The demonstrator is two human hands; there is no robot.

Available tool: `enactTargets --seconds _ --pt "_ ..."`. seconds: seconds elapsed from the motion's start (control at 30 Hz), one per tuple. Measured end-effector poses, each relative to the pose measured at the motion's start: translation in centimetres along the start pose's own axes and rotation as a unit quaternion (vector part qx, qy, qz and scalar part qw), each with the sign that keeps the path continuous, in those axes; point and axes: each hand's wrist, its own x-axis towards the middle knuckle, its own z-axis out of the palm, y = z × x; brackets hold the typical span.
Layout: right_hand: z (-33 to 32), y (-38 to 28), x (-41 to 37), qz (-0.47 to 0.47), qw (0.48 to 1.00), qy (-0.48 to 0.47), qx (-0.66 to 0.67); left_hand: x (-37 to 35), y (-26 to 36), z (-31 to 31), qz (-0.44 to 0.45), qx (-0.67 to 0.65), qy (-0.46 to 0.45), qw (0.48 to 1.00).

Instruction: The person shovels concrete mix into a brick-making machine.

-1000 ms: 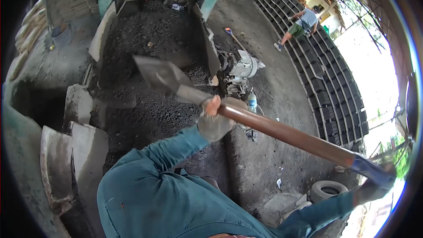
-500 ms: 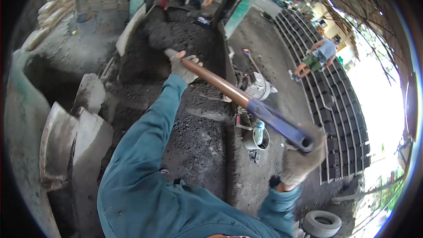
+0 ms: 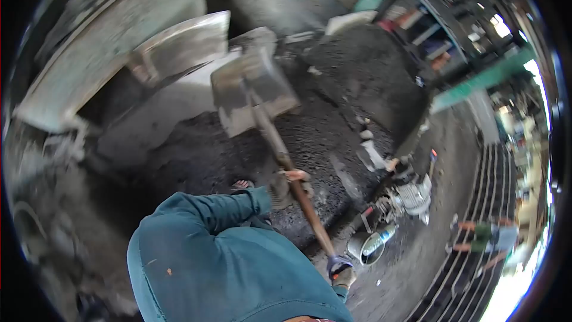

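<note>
A shovel (image 3: 307,206) with a wooden shaft, a wide metal blade and a blue D-shaped grip lies slantwise before me. My left hand (image 3: 285,189), in a grey glove with bare fingertips, is wrapped round the middle of the shaft. Low at the right, my right hand (image 3: 345,276), also gloved, is closed on the blue grip. The shovel's blade (image 3: 253,90) is over the dark ground near the concrete slabs, slightly blurred. Dark loose material (image 3: 363,71) is heaped beyond it.
A curved metal sheet (image 3: 185,48) leans at the left. Near my right hand stand a bucket (image 3: 364,249) with a plastic bottle (image 3: 381,237) and a motor (image 3: 411,197). A person (image 3: 491,236) is by rows of dark blocks (image 3: 476,274) at the right.
The view has turned left. The shovel has swung, its blade now at the left in view. My left hand has come closer to my body, and my right hand is lower and closer in.
</note>
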Motion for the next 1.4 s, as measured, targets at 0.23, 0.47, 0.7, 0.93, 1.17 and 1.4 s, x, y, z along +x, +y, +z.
enactTargets --seconds 0.23,0.47,0.7,0.93,1.17,1.4 --pt "15.0 -16.9 -8.7 0.129 0.938 -0.323 -0.010 -16.9 5.9 -13.5 0.280 -0.163 0.350 0.879" --pt "32.5 -26.5 -17.4 -0.083 0.885 -0.451 -0.084 -27.7 15.9 -17.3 0.462 -0.202 0.284 0.815" --pt "45.2 -34.2 -27.0 -0.115 0.832 -0.524 -0.144 -31.7 28.2 -20.4 0.548 -0.201 0.259 0.770" --pt "45.7 -43.6 -29.6 -0.108 0.837 -0.533 -0.060 -27.5 32.4 -15.6 0.530 -0.257 0.258 0.766" --pt "40.2 -51.0 -22.9 -0.085 0.860 -0.496 0.085 -15.8 32.1 -9.4 0.480 -0.260 0.205 0.812" --pt "34.0 -56.3 -18.9 -0.222 0.864 -0.437 0.117 -3.6 30.3 -4.7 0.415 -0.249 0.114 0.868"
